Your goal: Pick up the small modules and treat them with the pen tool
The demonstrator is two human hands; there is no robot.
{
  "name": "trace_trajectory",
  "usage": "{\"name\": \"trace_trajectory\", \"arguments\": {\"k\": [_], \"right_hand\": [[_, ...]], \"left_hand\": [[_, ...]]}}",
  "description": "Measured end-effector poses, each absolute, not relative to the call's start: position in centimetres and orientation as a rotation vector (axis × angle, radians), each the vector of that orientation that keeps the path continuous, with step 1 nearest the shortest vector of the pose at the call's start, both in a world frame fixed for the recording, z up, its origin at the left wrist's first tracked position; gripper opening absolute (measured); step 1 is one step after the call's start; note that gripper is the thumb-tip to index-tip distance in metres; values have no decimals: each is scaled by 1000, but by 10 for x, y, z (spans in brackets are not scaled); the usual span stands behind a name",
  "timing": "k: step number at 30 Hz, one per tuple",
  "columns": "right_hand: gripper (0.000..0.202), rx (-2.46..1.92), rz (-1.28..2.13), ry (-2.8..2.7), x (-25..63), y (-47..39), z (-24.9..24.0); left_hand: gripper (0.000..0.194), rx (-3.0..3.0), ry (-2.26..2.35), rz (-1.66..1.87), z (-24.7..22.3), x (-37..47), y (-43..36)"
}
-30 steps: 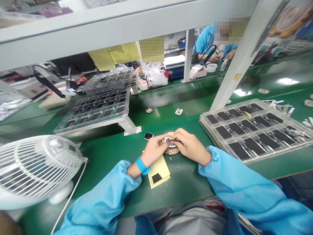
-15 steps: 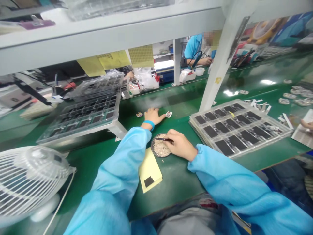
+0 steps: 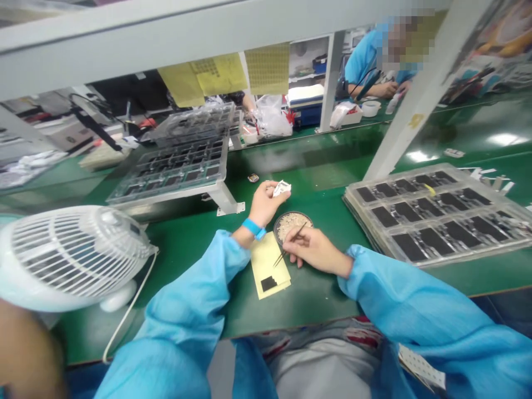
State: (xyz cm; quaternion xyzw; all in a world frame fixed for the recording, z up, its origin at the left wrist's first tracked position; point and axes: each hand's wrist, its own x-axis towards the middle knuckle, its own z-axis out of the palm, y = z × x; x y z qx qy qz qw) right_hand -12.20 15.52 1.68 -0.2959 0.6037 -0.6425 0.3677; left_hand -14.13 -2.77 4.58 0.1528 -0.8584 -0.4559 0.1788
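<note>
A small white plastic part (image 3: 282, 189) is held between the thumb and fingers of my left hand (image 3: 264, 204), raised above the green bench. My right hand (image 3: 311, 249) grips dark tweezers (image 3: 281, 259), their tips pointing down over a yellow paper pad (image 3: 266, 260). Near the pad's lower end is a black patch (image 3: 269, 284). Between my hands sits a round dish (image 3: 286, 223) full of tiny pale pieces, its lower right edge partly hidden by my right hand. Another small part (image 3: 253, 178) lies on the bench beyond my left hand.
A white fan (image 3: 83, 255) stands at the left. Clear trays of black pieces lie on a raised stand (image 3: 166, 172) at left and stacked on the bench (image 3: 436, 216) at right. A white post (image 3: 409, 122) rises behind. A person (image 3: 374, 61) sits across the bench.
My left hand has picked up the white part from the bench and lifted it. My right hand has drawn the tweezers from the dish to above the yellow pad. The view has shifted.
</note>
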Motion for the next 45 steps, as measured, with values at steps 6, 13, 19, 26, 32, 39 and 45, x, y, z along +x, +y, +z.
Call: {"name": "trace_trajectory", "arguments": {"k": [6, 13, 19, 26, 32, 39, 45], "right_hand": [[26, -961, -1626, 1633, -94, 148, 2], [23, -1035, -1512, 1781, -100, 152, 1], [19, -1048, -1511, 1747, -101, 153, 3], [12, -1174, -1876, 1794, -106, 158, 18], [16, -1358, -1900, 2027, -111, 156, 21], [15, -1475, -1781, 2091, -114, 157, 16], [12, -1558, -1737, 2129, -114, 157, 15]], "left_hand": [[40, 541, -1976, -2189, 41, -31, -35], [27, 509, -2204, -2083, 6, -7, -34], [21, 423, -2319, -1974, 1, -5, -33], [22, 480, -2275, -1978, 2, -4, -31], [24, 513, -2206, -2021, 1, -4, -31], [24, 515, -2193, -2048, 1, -4, -30], [26, 513, -2175, -2068, 2, -4, -30]]}}
